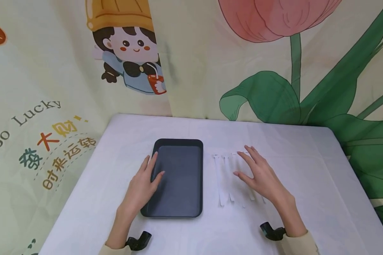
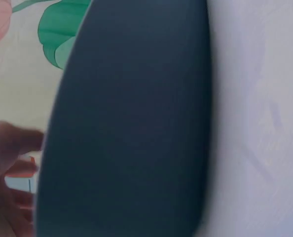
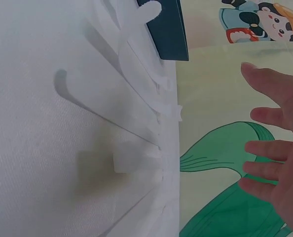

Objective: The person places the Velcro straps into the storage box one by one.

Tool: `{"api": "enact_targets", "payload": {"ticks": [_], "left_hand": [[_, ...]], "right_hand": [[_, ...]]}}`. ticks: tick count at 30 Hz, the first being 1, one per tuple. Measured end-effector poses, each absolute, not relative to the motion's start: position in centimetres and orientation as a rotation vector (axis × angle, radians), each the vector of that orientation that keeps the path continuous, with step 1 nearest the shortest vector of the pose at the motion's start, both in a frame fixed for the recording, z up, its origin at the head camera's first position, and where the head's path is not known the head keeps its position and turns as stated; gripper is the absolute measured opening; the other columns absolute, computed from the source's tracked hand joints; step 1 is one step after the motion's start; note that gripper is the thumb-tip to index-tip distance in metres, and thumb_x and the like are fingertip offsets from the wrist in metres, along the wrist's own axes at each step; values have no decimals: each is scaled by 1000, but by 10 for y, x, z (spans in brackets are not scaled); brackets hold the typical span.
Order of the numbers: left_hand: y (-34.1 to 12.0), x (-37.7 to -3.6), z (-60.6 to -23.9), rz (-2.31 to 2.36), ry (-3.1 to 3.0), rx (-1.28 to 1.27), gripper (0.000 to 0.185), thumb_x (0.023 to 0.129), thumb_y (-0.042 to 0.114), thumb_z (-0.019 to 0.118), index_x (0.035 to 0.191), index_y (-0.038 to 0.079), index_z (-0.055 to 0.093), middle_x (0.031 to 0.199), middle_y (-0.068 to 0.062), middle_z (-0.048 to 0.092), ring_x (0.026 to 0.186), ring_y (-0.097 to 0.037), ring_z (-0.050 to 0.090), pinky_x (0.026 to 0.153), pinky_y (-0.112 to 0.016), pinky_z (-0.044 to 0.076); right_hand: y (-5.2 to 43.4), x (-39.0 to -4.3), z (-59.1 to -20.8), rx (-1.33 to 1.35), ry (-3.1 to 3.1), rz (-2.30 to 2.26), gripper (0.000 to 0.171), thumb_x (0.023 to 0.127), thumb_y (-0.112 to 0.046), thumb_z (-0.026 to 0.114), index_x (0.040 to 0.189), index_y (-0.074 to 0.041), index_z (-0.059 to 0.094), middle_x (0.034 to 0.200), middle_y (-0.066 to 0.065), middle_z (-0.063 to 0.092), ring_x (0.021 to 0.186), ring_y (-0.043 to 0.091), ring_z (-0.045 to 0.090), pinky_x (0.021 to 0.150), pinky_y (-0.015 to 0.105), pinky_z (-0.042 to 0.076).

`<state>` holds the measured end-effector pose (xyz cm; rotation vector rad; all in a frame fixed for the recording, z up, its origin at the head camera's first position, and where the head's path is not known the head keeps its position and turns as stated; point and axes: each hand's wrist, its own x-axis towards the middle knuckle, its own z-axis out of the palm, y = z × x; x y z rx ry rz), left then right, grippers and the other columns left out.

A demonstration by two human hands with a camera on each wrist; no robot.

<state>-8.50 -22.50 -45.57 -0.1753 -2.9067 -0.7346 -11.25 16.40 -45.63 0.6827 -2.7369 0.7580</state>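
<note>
A dark blue-grey rectangular tray (image 1: 182, 177) with a raised rim lies flat on the white-covered table. My left hand (image 1: 140, 189) is at its left side, fingers straight and thumb reaching over the tray; whether it touches the rim I cannot tell. In the left wrist view the tray's side (image 2: 131, 123) fills the middle, with part of the left hand (image 2: 8, 173) beyond it. Several narrow white strips (image 1: 218, 184) lie side by side to the right of the tray. My right hand (image 1: 265, 180) hovers over the strips, fingers spread, holding nothing. One strip (image 3: 151, 10) curls up off the cloth.
The white table (image 1: 319, 184) extends right of the strips and left of the tray. Behind it hangs a backdrop (image 1: 191, 71) printed with a cartoon child, a pink flower and green leaves. Black wrist devices (image 1: 140, 241) sit at both cuffs.
</note>
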Motion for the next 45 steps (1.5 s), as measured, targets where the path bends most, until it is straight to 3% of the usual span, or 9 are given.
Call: {"api": "enact_targets", "payload": {"ticks": [4, 9, 12, 19, 23, 27, 45], "left_hand": [[-225, -84, -457, -809, -2844, -36, 61, 99, 3, 61, 155, -7, 37, 142, -35, 53, 121, -50, 62, 93, -57, 54], [-227, -83, -461, -869, -2768, 131, 42, 97, -4, 58, 138, -16, 54, 113, -31, 69, 89, -38, 73, 72, -47, 60], [-228, -83, -463, -888, -2739, 182, 35, 97, -3, 58, 129, -16, 62, 105, -30, 72, 83, -36, 74, 68, -45, 60], [-230, -84, -463, -928, -2724, 255, 27, 96, -1, 57, 117, -13, 71, 99, -27, 74, 77, -34, 74, 63, -40, 58], [-232, -84, -463, -943, -2735, 261, 26, 96, -1, 57, 114, -11, 72, 97, -26, 75, 75, -33, 73, 60, -33, 54], [-232, -84, -464, -940, -2745, 261, 24, 96, 0, 58, 113, -10, 73, 94, -24, 75, 76, -33, 74, 62, -37, 56], [-233, -86, -473, -942, -2768, 273, 22, 96, 3, 60, 109, -11, 73, 89, -23, 75, 75, -33, 73, 64, -41, 57]], "right_hand": [[162, -114, -456, 677, -2761, 772, 70, 87, -31, 83, 146, -4, 55, 156, 24, 44, 144, 47, 42, 106, 63, 45], [157, -117, -453, 689, -2770, 778, 70, 89, -31, 82, 147, -5, 54, 156, 22, 45, 141, 44, 47, 104, 59, 48], [153, -119, -452, 690, -2755, 794, 67, 89, -28, 82, 146, -5, 54, 152, 22, 48, 132, 42, 56, 99, 55, 53], [147, -125, -455, 725, -2697, 881, 60, 88, -12, 82, 141, -1, 56, 138, 19, 53, 121, 33, 60, 98, 46, 55], [144, -133, -457, 700, -2674, 934, 56, 88, -5, 80, 139, 1, 57, 136, 19, 55, 121, 34, 59, 99, 48, 54], [141, -141, -461, 658, -2678, 1013, 52, 88, -1, 78, 136, 3, 59, 134, 20, 57, 117, 37, 63, 96, 49, 56], [135, -170, -474, 448, -2767, 1364, 39, 94, 1, 69, 133, 3, 63, 131, 22, 65, 118, 37, 67, 99, 46, 55]]}}
